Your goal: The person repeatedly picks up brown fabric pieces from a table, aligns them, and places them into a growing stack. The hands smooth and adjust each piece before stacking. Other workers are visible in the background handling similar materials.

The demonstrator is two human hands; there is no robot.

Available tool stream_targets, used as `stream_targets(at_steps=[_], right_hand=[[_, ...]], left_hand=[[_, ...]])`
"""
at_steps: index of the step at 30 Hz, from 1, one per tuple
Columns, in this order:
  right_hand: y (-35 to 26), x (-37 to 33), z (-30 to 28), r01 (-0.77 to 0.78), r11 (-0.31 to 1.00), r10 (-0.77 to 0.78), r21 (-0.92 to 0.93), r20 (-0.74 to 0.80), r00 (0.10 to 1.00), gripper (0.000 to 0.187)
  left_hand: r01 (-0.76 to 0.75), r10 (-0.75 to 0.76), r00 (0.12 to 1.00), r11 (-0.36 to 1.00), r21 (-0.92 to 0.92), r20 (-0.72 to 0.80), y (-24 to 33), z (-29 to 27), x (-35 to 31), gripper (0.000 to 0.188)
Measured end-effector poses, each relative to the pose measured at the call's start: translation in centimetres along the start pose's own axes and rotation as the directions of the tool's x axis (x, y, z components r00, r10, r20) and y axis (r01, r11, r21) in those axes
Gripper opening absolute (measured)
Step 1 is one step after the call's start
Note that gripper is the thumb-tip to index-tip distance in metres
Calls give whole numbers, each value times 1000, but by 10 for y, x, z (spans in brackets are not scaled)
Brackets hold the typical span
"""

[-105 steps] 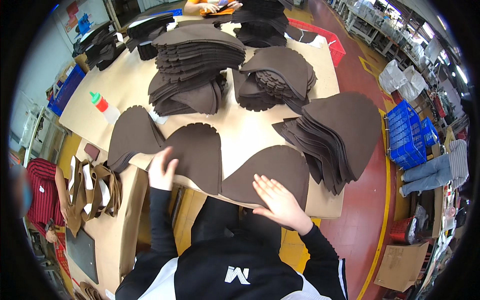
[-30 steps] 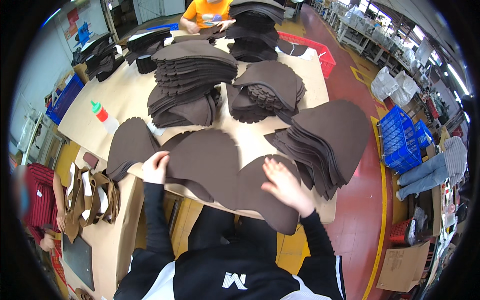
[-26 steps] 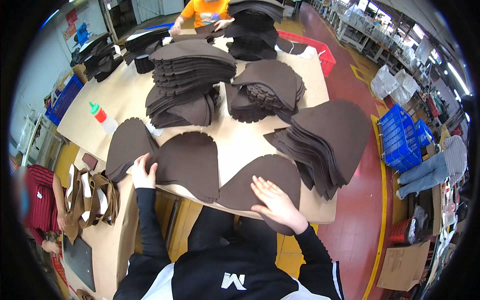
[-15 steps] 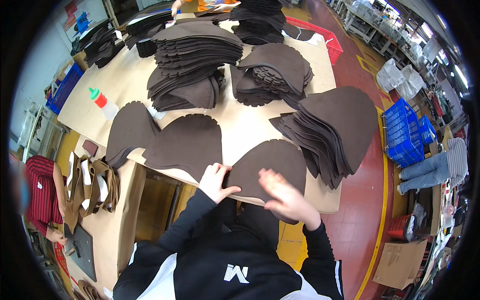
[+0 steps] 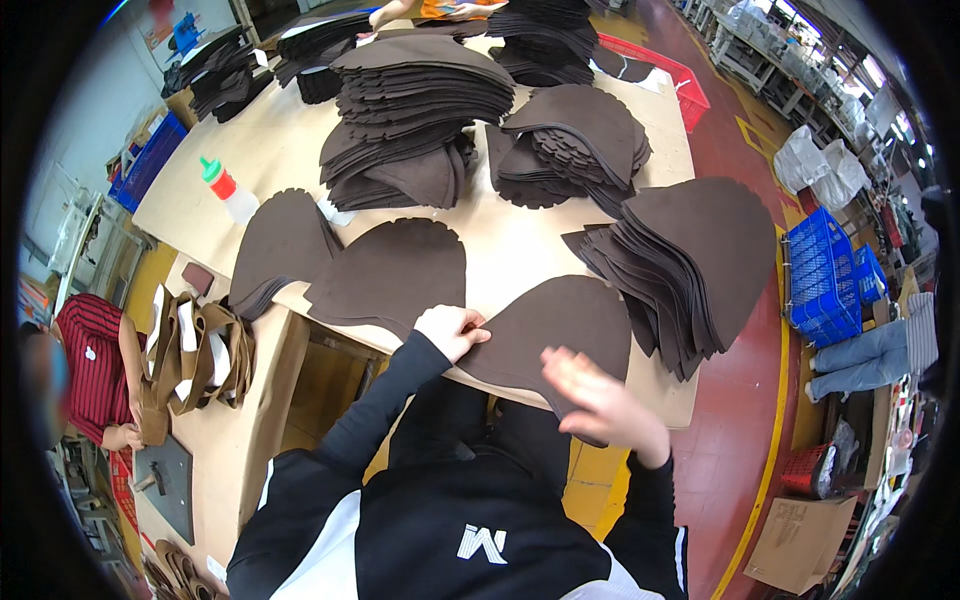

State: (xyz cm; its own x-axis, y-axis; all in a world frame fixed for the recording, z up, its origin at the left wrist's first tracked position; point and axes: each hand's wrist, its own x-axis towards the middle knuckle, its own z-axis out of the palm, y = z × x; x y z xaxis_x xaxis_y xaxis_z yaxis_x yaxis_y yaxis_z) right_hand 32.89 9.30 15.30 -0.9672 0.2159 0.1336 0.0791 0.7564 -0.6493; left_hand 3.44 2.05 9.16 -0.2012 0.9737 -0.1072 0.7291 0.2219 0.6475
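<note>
A dark brown dome-shaped cut piece lies at the near edge of the table. My left hand pinches its left edge. My right hand, fingers spread, hovers just above its lower right part and looks blurred. To the left lies another brown piece with a scalloped top, and beyond it a small pile of the same.
Tall stacks of brown pieces stand at the right, back middle and back right. A squeeze bottle with a red and green cap stands at the left. Another person's hands work at the far end. Blue crates sit on the red floor.
My left hand left the scalloped piece on the left and came across to the near piece's left edge. My right hand lifted off that piece.
</note>
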Motion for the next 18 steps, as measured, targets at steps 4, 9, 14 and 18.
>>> stream_targets(at_steps=[4, 9, 14, 18], right_hand=[[46, 14, -37, -145, 988, 153, 51, -357, 921, 60], [79, 36, -26, -316, 947, 286, -59, -291, 913, 59], [45, 34, 36, -61, 847, 52, -528, -33, 998, 83], [6, 18, 62, 73, 954, -42, -292, 111, 993, 82]], left_hand=[[-129, 41, 962, 939, -320, -269, 19, -17, -7, 19], [-328, -68, 852, 704, -630, -520, 7, -65, -18, 11], [-65, -184, 783, 925, -373, -594, -137, -100, -29, 23], [123, 78, 643, 971, 203, -762, -179, -78, -49, 39]])
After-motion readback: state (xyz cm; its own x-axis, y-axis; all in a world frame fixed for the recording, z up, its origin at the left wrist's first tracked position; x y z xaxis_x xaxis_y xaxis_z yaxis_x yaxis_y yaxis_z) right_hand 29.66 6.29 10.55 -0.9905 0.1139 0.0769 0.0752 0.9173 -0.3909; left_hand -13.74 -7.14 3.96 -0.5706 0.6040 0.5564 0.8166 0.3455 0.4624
